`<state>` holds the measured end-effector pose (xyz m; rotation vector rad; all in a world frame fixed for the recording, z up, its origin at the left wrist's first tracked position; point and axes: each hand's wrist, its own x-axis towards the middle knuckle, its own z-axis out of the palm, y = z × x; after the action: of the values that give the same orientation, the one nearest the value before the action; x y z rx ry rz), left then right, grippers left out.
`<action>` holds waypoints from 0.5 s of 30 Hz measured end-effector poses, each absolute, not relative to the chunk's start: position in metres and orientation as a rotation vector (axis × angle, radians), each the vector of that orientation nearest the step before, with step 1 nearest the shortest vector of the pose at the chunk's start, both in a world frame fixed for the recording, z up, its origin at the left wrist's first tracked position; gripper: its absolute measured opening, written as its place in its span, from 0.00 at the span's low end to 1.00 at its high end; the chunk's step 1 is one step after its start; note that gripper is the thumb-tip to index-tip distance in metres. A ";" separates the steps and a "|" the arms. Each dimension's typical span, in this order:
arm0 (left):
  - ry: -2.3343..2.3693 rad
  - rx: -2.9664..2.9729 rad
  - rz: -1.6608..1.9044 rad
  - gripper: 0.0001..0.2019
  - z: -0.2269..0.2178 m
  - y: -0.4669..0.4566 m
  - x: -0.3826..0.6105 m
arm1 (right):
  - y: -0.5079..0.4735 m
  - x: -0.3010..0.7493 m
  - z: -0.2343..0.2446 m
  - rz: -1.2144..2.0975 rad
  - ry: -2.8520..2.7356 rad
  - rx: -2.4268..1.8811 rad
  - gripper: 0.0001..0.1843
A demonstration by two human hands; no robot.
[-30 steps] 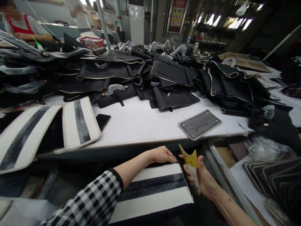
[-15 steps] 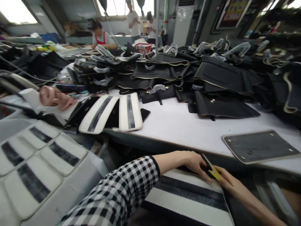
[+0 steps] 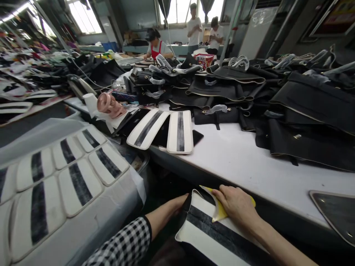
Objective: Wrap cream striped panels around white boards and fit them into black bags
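A white panel with a dark stripe (image 3: 205, 236) lies in front of me, below the table edge. My left hand (image 3: 177, 204) grips its left edge, fingers curled round it. My right hand (image 3: 235, 207) lies on top of the panel, fingers closed over a yellow scraper-like tool (image 3: 219, 214) pressed against the surface.
The white table (image 3: 244, 159) carries two more striped panels (image 3: 180, 131), a phone (image 3: 197, 137), a grey plate (image 3: 337, 214) at right and piles of black bag parts (image 3: 305, 107). Several striped panels (image 3: 74, 181) lie on a surface to my left. A pink fan (image 3: 107, 103) stands behind. People work at the back.
My view has swung left. My left hand slid from the panel's top to its left edge. My right hand moved onto the panel with the yellow tool laid flat.
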<state>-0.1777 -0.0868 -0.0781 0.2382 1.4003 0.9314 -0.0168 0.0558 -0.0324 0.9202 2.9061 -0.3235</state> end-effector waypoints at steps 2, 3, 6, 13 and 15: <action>1.369 0.190 1.010 0.24 -0.075 -0.093 -0.166 | 0.059 -0.031 -0.034 -0.372 2.930 0.820 0.24; 1.363 0.173 1.044 0.25 -0.073 -0.094 -0.163 | 0.060 -0.036 -0.035 -0.386 2.948 0.769 0.24; 1.336 0.113 1.110 0.27 -0.072 -0.094 -0.162 | 0.062 -0.051 -0.036 -0.380 3.025 0.655 0.24; 1.299 0.047 1.106 0.26 -0.075 -0.089 -0.167 | 0.069 -0.087 -0.038 -0.373 3.142 0.418 0.26; 1.284 0.070 1.069 0.26 -0.072 -0.091 -0.169 | 0.071 -0.097 -0.036 -0.371 3.160 0.311 0.26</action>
<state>-0.1692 -0.0906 -0.0715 0.0697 1.2845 1.0686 -0.0968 0.0706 -0.0358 0.3110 3.1599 -0.3714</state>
